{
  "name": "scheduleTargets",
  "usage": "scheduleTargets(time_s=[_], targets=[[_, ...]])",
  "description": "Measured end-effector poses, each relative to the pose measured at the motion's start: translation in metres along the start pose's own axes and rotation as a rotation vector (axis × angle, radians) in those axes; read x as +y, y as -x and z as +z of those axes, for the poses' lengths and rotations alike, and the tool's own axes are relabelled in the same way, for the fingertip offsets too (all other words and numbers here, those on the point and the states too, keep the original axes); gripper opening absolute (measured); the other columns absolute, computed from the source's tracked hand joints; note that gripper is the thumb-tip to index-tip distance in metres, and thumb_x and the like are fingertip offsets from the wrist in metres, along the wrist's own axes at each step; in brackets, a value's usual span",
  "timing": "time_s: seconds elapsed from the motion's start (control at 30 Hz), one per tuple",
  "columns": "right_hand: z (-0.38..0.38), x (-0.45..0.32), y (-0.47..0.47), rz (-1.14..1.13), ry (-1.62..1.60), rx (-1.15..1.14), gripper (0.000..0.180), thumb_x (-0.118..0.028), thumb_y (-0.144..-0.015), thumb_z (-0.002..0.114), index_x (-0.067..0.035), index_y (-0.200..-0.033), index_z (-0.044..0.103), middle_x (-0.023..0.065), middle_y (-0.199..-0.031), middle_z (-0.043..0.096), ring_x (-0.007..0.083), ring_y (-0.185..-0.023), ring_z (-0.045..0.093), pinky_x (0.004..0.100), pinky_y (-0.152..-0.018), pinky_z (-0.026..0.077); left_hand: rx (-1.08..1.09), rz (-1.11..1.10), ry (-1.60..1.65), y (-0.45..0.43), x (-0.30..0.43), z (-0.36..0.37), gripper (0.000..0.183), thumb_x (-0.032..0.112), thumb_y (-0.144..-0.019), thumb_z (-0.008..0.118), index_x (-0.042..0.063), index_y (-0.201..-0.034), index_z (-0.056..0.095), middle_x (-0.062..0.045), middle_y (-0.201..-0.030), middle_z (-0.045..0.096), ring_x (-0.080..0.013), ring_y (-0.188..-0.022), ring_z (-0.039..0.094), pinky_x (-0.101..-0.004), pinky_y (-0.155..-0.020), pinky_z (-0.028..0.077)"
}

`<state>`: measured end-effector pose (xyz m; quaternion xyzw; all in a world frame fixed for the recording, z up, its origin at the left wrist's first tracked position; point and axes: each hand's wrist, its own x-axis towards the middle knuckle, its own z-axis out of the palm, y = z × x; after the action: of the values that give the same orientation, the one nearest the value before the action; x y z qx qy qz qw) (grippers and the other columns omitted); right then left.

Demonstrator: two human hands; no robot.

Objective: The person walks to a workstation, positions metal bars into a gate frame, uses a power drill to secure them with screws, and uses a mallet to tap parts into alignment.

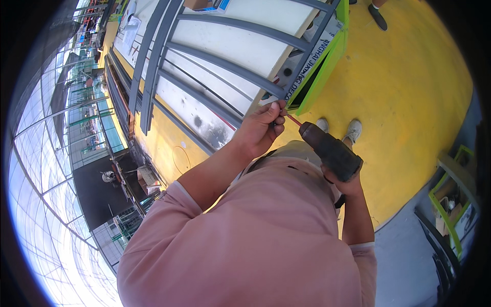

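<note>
My right hand (347,183) grips a dark cordless drill (333,153), which points up and left. From its chuck extends a thin red driver bit (294,120). My left hand (261,128) has thumb and fingers pinched together at the bit's tip. Between those fingertips is a small object, mostly hidden, so its kind is unclear. Just beyond the left hand is the near corner of a grey metal frame (249,75) with several parallel bars. The frame lies over a white-topped workbench (226,38).
A bright green metal frame (326,71) stands along the bench end. An open cardboard box (209,5) sits on the bench. Long dark bars (119,76) are stacked at the left. Another person's shoe (378,18) shows on the yellow floor (399,96). Green shelving (447,207) stands at the right.
</note>
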<state>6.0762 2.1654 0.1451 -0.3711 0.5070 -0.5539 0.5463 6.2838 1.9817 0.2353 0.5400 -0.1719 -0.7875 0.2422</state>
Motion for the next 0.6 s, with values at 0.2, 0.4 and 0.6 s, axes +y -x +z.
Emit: scheduleTargets(time_s=[0.2,0.4,0.6], targets=[[0.000,0.002,0.003,0.021,0.025,0.000,0.031,0.001,-0.077,0.074,-0.002,-0.108,0.069,0.0055,-0.096,0.071,0.0161,-0.086,0.066,0.0316,-0.080,0.053,0.010,-0.008,-0.037,0.001,-0.007,0.008,0.030,0.033,-0.099,0.063,0.005,-0.111,0.061,0.001,-0.089,0.055,-0.0086,-0.076,0.048,-0.0221,-0.066,0.045],[0.006,-0.011,-0.006,-0.027,0.074,-0.024,0.045,-0.004,-0.074,0.079,0.000,-0.117,0.065,0.0098,-0.107,0.072,0.0177,-0.095,0.069,0.0328,-0.087,0.054,0.098,0.004,-0.122,0.000,-0.018,0.010,0.028,0.032,-0.101,0.061,0.005,-0.108,0.061,0.000,-0.088,0.056,-0.0087,-0.074,0.046,-0.0226,-0.064,0.044],[0.010,0.014,0.002,0.156,0.028,-0.002,0.044,-0.009,-0.074,0.083,0.001,-0.113,0.066,0.0100,-0.110,0.071,0.0190,-0.098,0.069,0.0325,-0.089,0.053,0.108,-0.102,-0.254,0.002,-0.014,0.007,0.030,0.030,-0.104,0.056,0.001,-0.112,0.060,0.000,-0.083,0.052,-0.0091,-0.070,0.044,-0.0236,-0.061,0.039]])
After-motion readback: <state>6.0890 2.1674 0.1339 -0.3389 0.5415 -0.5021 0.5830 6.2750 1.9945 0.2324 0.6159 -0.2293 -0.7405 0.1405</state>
